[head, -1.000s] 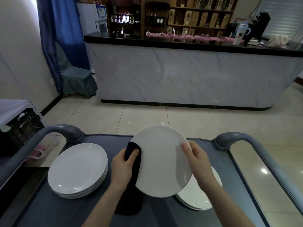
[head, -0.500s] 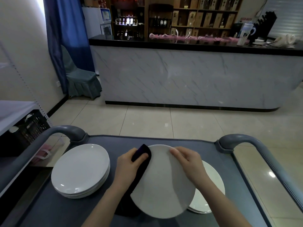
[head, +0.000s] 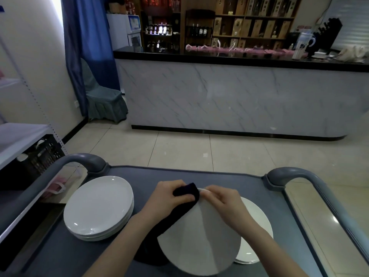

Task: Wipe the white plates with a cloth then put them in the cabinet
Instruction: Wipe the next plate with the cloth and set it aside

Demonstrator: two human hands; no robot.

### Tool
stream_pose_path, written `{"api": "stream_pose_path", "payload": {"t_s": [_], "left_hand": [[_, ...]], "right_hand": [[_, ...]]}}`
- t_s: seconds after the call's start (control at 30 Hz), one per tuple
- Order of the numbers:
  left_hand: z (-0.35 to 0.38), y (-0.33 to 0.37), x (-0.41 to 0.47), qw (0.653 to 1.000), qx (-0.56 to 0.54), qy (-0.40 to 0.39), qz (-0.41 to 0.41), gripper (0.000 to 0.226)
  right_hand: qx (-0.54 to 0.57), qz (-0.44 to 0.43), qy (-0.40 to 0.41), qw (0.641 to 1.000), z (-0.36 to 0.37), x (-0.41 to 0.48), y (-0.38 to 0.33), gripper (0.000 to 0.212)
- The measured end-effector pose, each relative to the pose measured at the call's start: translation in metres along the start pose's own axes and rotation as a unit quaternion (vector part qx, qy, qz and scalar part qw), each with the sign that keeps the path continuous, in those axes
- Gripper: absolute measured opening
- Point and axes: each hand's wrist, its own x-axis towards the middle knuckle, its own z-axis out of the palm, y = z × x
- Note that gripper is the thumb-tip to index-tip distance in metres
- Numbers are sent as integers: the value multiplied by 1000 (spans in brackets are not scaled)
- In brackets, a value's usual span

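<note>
Where the left hand (head: 165, 198) pinches the dark cloth (head: 179, 212) over the far rim of the tilted white plate (head: 201, 238), the right hand (head: 223, 200) seemingly grips too; lower plates (head: 257, 220) sit half hidden, a plate stack (head: 97, 204) beside on the cart (head: 179, 174).

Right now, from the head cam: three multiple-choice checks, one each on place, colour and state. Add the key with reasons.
1. Where is the plate stack?
A. left side of the cart
B. on the bar counter
C. on the floor

2. What colour is the cloth?
A. white
B. yellow
C. dark, near black

3. How is the held plate?
A. lying flat on a stack
B. tilted, gripped at its far rim
C. standing on a shelf

Key:
1 A: the stack rests on the cart top, left of both hands.
2 C: the cloth gripped by the left hand looks dark against the white plate.
3 B: the right hand pinches the far rim, and the plate slants over the lower plates.
</note>
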Motion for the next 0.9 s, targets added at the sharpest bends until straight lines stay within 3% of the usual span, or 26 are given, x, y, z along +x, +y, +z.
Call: {"api": "stream_pose_path", "payload": {"t_s": [0.07,0.17,0.27,0.37,0.53,0.63,0.73,0.8,0.9], "left_hand": [[3,1,2,1000,16,-10,3,21],[5,-9,-2,994,3,99,-50,30],[12,-19,-14,963,-58,227,-130,25],[20,-21,-23,939,-108,273,-181,24],[5,-22,-22,952,-111,243,-151,22],[-1,-14,-17,982,-39,162,-91,24],[2,-7,-12,996,0,75,-51,20],[5,-7,-12,997,10,61,-38,21],[10,-13,-17,995,10,84,-50,23]], "right_hand": [[3,-6,1,1000,1,0,-1,26],[81,34,85,993,-2,-3,2,21],[183,108,214,953,9,-9,2,22],[271,175,260,910,21,-15,0,25],[180,112,135,968,-1,-10,9,14],[93,65,39,993,-14,6,7,6],[-23,17,-78,997,-8,15,2,18],[-29,-4,-96,995,0,13,2,26],[6,-10,-44,999,6,7,8,28]]}}
